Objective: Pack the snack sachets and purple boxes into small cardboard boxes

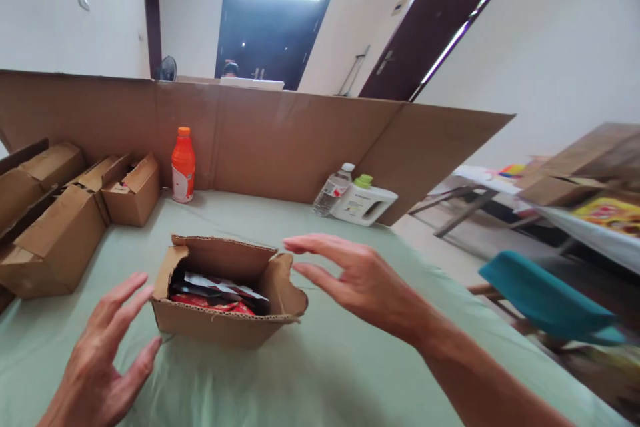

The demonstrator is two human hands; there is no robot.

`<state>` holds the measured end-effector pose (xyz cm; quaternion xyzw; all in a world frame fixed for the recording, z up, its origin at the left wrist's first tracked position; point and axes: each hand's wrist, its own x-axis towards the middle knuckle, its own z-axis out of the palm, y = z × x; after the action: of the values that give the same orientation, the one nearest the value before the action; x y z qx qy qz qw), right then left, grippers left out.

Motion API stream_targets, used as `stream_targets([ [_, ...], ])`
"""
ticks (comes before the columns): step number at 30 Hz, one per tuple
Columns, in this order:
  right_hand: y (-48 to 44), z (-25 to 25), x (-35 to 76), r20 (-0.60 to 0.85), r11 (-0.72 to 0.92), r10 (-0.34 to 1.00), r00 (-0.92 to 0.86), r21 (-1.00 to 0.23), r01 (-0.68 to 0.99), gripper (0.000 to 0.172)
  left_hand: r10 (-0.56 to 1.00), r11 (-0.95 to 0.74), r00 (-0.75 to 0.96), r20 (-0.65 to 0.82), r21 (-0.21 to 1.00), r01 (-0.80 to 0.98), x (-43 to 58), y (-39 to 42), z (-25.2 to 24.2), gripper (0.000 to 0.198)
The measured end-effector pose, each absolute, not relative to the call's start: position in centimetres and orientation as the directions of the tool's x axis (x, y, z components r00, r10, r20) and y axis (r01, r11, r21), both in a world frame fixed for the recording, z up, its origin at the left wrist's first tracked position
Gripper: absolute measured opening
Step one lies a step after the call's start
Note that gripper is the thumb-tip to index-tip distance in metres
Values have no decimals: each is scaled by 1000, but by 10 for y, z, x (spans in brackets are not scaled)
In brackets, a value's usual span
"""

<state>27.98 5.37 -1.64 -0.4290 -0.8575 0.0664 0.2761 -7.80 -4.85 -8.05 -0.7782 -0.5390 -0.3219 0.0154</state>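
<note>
A small open cardboard box (220, 330) stands on the pale green cloth in front of me, its flaps raised. Inside it lie red packets (215, 305) and a silvery-white packet (225, 285); what they contain cannot be made out. My left hand (107, 353) is just left of the box, fingers apart, holding nothing. On the other side, my right hand (350, 273) hovers beside the box's torn right flap, with thumb and fingers spread and nothing between them.
Several cardboard boxes (65, 233) stand at the left. An orange bottle (183, 167) is at the back, near a cardboard partition (280, 140). A clear bottle (334, 191) and a white jug with green cap (363, 203) lean at the back right. A teal chair (545, 297) stands beyond the right edge.
</note>
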Motion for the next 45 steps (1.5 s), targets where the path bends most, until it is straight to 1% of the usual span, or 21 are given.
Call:
stream_targets([
  [1, 49, -24, 290, 463, 571, 802, -378, -407, 713, 27, 835, -399, 178, 520, 352, 847, -81, -46, -85, 52],
  [3, 40, -43, 304, 457, 491, 850, -263, -501, 713, 33, 816, -424, 174, 551, 367, 828, -81, -36, -93, 54],
  [5, 34, -63, 305, 399, 480, 871, -286, -567, 669, 44, 782, -475, 195, 592, 364, 801, -75, -23, -100, 59],
  [7, 28, -78, 296, 368, 532, 847, -384, -595, 603, 53, 784, -484, 182, 593, 401, 778, -68, -12, -105, 62],
  [9, 25, -86, 284, 380, 611, 790, -481, -557, 563, 60, 820, -440, 121, 560, 480, 759, -63, -4, -107, 62],
  [12, 25, -88, 270, 405, 703, 711, -575, -427, 568, 69, 863, -342, -1, 506, 586, 735, -58, 1, -107, 59],
  [16, 32, -86, 270, 434, 774, 631, -643, -300, 557, 75, 874, -245, -107, 475, 620, 746, -56, 6, -106, 63],
  [17, 35, -86, 272, 447, 787, 615, -650, -299, 539, 75, 871, -227, -125, 476, 615, 755, -56, 7, -107, 63],
  [19, 42, -85, 277, 503, 793, 608, -615, -352, 497, 67, 862, -204, -148, 486, 598, 776, -54, 10, -107, 62],
  [22, 55, -85, 283, 636, 733, 665, -393, -453, 507, 47, 812, -237, -137, 568, 534, 811, -48, 15, -110, 57],
  [24, 63, -89, 282, 675, 695, 677, -292, -458, 554, 49, 752, -274, -107, 650, 456, 847, -44, 19, -113, 52],
  [26, 68, -99, 276, 645, 718, 664, -379, -408, 564, 58, 726, -287, -76, 683, 401, 870, -42, 20, -117, 46],
  [27, 68, -107, 273, 605, 740, 653, -457, -380, 554, 57, 737, -288, -63, 673, 397, 871, -43, 21, -119, 43],
  [29, 66, -122, 269, 519, 778, 624, -584, -335, 532, 53, 791, -315, -23, 611, 440, 841, -46, 21, -123, 41],
  [31, 61, -136, 269, 480, 800, 599, -642, -309, 515, 54, 839, -355, 39, 544, 492, 795, -53, 23, -125, 39],
  [34, 52, -150, 276, 486, 812, 582, -652, -307, 496, 69, 866, -400, 126, 485, 518, 756, -63, 29, -124, 38],
  [35, 48, -154, 279, 496, 805, 591, -636, -314, 503, 72, 868, -407, 143, 476, 515, 754, -65, 30, -123, 37],
  [37, 41, -161, 282, 505, 767, 638, -581, -357, 533, 71, 871, -418, 170, 461, 513, 750, -68, 30, -121, 38],
  [41, 49, -174, 279, 461, 690, 724, -513, -503, 521, 67, 862, -419, 171, 478, 478, 772, -64, 3, -126, 50],
  [43, 72, -181, 267, 466, 702, 707, -532, -551, 451, 68, 844, -356, 122, 522, 377, 855, -59, -21, -133, 58],
  [45, 105, -188, 239, 467, 710, 683, -561, -604, 362, 67, 811, -238, 56, 582, 242, 941, -56, -45, -141, 65],
])
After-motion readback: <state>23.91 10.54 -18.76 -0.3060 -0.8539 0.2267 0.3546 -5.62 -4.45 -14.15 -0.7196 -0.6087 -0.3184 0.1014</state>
